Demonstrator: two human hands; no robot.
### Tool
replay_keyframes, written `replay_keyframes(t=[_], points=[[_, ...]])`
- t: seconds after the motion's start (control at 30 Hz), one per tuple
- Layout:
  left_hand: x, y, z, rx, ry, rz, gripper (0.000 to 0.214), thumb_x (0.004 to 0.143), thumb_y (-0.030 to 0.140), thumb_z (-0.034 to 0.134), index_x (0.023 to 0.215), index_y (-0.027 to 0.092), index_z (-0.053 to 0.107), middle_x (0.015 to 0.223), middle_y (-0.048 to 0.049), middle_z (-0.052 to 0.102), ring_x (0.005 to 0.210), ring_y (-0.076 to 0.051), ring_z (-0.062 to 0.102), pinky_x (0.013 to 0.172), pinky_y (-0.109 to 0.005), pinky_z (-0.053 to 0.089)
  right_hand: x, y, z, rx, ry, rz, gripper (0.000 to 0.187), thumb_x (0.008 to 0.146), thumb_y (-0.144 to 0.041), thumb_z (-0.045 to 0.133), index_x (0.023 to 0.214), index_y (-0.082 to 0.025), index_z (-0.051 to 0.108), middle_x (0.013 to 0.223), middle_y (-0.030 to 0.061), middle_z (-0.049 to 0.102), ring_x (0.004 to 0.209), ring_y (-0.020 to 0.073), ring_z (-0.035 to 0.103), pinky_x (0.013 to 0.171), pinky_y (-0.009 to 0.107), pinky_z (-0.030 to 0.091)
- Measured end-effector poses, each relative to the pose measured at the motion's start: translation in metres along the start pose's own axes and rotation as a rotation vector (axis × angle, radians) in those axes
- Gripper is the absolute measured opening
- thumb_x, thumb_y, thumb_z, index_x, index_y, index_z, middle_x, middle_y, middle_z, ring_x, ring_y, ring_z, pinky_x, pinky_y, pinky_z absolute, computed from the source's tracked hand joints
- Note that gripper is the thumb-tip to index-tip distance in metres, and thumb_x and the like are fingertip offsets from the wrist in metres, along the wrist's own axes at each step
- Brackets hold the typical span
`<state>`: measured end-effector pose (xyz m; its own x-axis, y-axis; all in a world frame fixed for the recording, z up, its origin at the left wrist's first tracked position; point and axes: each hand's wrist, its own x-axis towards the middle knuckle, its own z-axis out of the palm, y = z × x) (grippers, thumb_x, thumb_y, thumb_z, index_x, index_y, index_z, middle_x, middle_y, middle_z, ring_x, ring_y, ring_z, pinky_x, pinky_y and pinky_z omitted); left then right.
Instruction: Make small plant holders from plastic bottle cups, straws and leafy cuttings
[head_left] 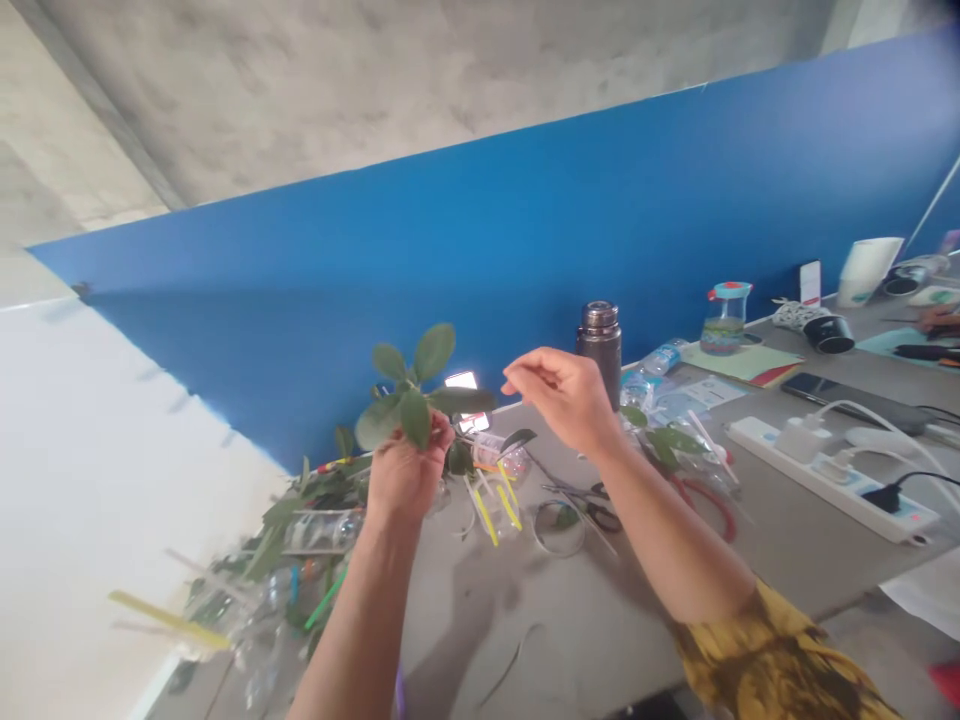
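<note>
My left hand [409, 475] grips the stem of a green leafy sprig [412, 395], whose broad oval leaves fan out above my fingers. My right hand [559, 395] is raised to the right of the sprig, its fingers loosely curled and holding nothing visible. Below it on the grey table [480, 620] lie black-handled scissors [592, 505], a thin wire loop [559, 530] and yellow plastic strips [487, 510]. Clear plastic bottle pieces [322, 530] with leafy cuttings are heaped to the left of my left wrist.
A dark steel flask [598, 345] stands by the blue wall [450, 240]. Red-handled pliers [701, 500] lie near a white power strip [829, 475] with plugged-in cables. A phone [847, 400], a glass jug [726, 320] and papers sit farther right, with another person's hand [937, 320] at the edge.
</note>
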<state>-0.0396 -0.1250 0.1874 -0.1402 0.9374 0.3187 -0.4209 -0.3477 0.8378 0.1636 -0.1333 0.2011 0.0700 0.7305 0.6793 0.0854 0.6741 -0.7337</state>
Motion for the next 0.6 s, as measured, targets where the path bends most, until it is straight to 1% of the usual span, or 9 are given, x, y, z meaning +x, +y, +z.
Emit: replay_keyframes(t=[0.03, 0.13, 0.17, 0.23, 0.3, 0.33, 0.4, 0.5, 0.6], points=[[-0.003, 0.000, 0.002, 0.012, -0.024, 0.009, 0.027, 0.063, 0.033, 0.093, 0.075, 0.021, 0.072, 0.081, -0.0027, 0.071, 0.074, -0.016, 0.066, 0.067, -0.027, 0.056, 0.001, 0.002, 0.001, -0.016, -0.086, 0.030, 0.018, 0.089, -0.033, 0.071, 0.099, -0.019, 0.075, 0.093, 0.0060, 0.078, 0.074, 0.0161, 0.066, 0.066, 0.030, 0.052], [-0.014, -0.001, 0.008, 0.154, -0.129, 0.047, 0.022, 0.068, 0.036, 0.088, 0.078, 0.022, 0.075, 0.087, -0.0052, 0.075, 0.085, -0.023, 0.070, 0.073, -0.032, 0.058, 0.001, 0.006, 0.004, 0.044, -0.356, 0.119, 0.047, 0.082, -0.030, 0.078, 0.127, -0.020, 0.068, 0.117, 0.0093, 0.076, 0.087, 0.0183, 0.068, 0.072, 0.031, 0.054], [-0.017, -0.001, 0.009, 0.201, -0.144, 0.064, 0.020, 0.069, 0.036, 0.087, 0.077, 0.021, 0.076, 0.085, -0.0056, 0.076, 0.086, -0.024, 0.071, 0.074, -0.033, 0.059, 0.001, 0.007, 0.004, 0.101, -0.424, 0.154, 0.051, 0.083, -0.033, 0.078, 0.131, -0.020, 0.066, 0.119, 0.0103, 0.075, 0.089, 0.0191, 0.069, 0.072, 0.031, 0.054], [-0.022, -0.003, 0.008, 0.287, -0.145, 0.128, 0.017, 0.071, 0.034, 0.085, 0.075, 0.020, 0.077, 0.083, -0.0060, 0.076, 0.086, -0.025, 0.071, 0.075, -0.034, 0.058, 0.001, 0.008, 0.004, 0.204, -0.505, 0.204, 0.045, 0.089, -0.046, 0.072, 0.126, -0.019, 0.068, 0.115, 0.0114, 0.075, 0.093, 0.0207, 0.069, 0.072, 0.031, 0.053], [-0.024, -0.006, 0.004, 0.369, -0.131, 0.223, 0.016, 0.073, 0.033, 0.085, 0.075, 0.019, 0.078, 0.081, -0.0054, 0.077, 0.081, -0.023, 0.070, 0.074, -0.032, 0.058, 0.001, 0.009, 0.003, 0.235, -0.517, 0.213, 0.042, 0.095, -0.056, 0.063, 0.112, -0.019, 0.072, 0.107, 0.0107, 0.076, 0.093, 0.0207, 0.069, 0.069, 0.029, 0.051], [-0.025, -0.007, 0.002, 0.421, -0.129, 0.272, 0.015, 0.072, 0.033, 0.085, 0.076, 0.020, 0.079, 0.081, -0.0047, 0.077, 0.077, -0.021, 0.069, 0.073, -0.031, 0.057, 0.000, 0.009, 0.003, 0.219, -0.502, 0.203, 0.042, 0.094, -0.058, 0.063, 0.105, -0.018, 0.073, 0.102, 0.0096, 0.076, 0.090, 0.0198, 0.068, 0.066, 0.028, 0.049], [-0.027, -0.010, 0.000, 0.503, -0.129, 0.333, 0.014, 0.073, 0.031, 0.085, 0.078, 0.019, 0.080, 0.081, -0.0042, 0.078, 0.072, -0.019, 0.068, 0.071, -0.030, 0.056, -0.001, 0.010, 0.006, 0.151, -0.439, 0.193, 0.039, 0.088, -0.057, 0.072, 0.091, -0.018, 0.073, 0.086, 0.0058, 0.074, 0.076, 0.0167, 0.064, 0.060, 0.026, 0.043], [-0.032, -0.013, 0.003, 0.492, -0.147, 0.311, 0.015, 0.075, 0.032, 0.084, 0.082, 0.018, 0.082, 0.084, -0.0062, 0.079, 0.078, -0.021, 0.071, 0.076, -0.032, 0.058, -0.004, 0.007, 0.012, 0.061, -0.320, 0.232, 0.036, 0.081, -0.049, 0.079, 0.071, -0.017, 0.068, 0.065, 0.0005, 0.063, 0.059, 0.0121, 0.052, 0.052, 0.025, 0.035], [-0.037, -0.015, 0.007, 0.449, -0.139, 0.262, 0.021, 0.073, 0.031, 0.085, 0.088, 0.017, 0.083, 0.085, -0.0075, 0.080, 0.082, -0.024, 0.074, 0.080, -0.035, 0.060, -0.007, 0.004, 0.015, 0.052, -0.294, 0.252, 0.039, 0.082, -0.050, 0.077, 0.064, -0.017, 0.064, 0.059, -0.0012, 0.058, 0.055, 0.0107, 0.048, 0.050, 0.024, 0.032]])
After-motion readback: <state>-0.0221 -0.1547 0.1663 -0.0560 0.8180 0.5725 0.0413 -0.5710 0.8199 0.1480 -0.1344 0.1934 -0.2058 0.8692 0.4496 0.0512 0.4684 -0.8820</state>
